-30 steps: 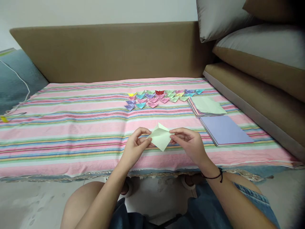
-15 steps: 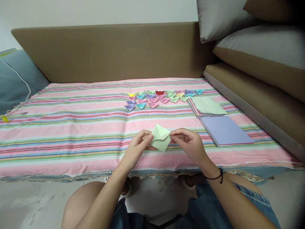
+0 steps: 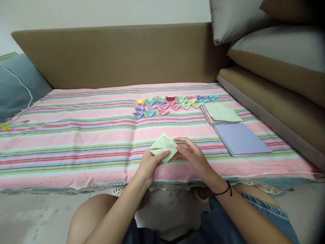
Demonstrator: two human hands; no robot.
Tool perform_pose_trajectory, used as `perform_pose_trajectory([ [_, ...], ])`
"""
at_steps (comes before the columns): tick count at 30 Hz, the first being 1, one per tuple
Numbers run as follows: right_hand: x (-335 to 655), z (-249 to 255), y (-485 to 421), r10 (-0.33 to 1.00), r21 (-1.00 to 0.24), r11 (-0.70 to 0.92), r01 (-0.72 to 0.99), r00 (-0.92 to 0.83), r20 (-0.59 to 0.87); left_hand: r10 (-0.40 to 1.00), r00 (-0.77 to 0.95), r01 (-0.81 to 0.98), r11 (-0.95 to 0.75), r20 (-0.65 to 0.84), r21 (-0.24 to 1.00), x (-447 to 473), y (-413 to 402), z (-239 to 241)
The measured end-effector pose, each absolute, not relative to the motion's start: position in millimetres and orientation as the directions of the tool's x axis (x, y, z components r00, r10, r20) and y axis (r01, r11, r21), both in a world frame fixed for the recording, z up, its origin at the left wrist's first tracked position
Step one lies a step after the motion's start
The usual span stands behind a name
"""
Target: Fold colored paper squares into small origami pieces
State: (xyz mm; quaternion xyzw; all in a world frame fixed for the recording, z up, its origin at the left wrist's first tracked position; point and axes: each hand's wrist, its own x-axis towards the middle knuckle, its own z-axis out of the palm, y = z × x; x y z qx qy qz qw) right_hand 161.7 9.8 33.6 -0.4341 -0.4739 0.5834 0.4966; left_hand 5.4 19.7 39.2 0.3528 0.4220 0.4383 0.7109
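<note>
Left hand (image 3: 151, 164) tight on pale green folded paper diamond (image 3: 164, 142), right hand (image 3: 194, 158) at corner, hold unclear

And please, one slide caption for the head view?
Left hand holding folded green paper, right hand at its corner, paper boats beyond.

The pale green paper (image 3: 164, 143) is folded diamond-shaped; gaping leftward.

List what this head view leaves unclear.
In the head view:
Left hand: most fingers hidden behind the pale green paper.
Paper's underside: turned from the camera.
Sheets beneath the lavender sheet: covered except at edges.
Yellow item, far left: too small to identify.
Brown cushion, upper right: cut off by the frame.
</note>
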Motion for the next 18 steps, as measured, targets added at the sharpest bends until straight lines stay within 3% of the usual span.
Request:
perform_pose_trajectory([
  [4, 154.7, 26.9, 11.5, 0.998, -0.984, -0.024, -0.176, -0.057, -0.014, 0.911, 0.229, -0.398, 0.408, -0.342, 0.822, 9.6, 18.3, 35.2],
  [7, 160.0, 26.1, 16.2, 1.000, -0.989, 0.001, -0.149, -0.003, 0.002, 0.931, 0.198, -0.370, 0.360, -0.305, 0.857, 8.5, 19.9, 36.7],
  [11, 175.4, 30.2, 21.0, 0.990, -0.998, -0.039, -0.046, -0.140, -0.032, 0.976, 0.131, -0.247, 0.205, -0.177, 0.947, 0.1, 26.9, 39.9],
  [14, 184.0, 30.2, 21.5, 0.974, -0.999, -0.048, 0.026, -0.219, -0.052, 0.969, 0.207, -0.141, 0.166, -0.135, 0.976, -5.7, 30.9, 37.7],
  [18, 187.4, 22.2, 21.9, 0.987, -0.994, -0.052, 0.093, -0.146, -0.066, 0.936, 0.323, 0.010, 0.146, -0.141, 0.989, -7.6, 30.9, 27.7],
])
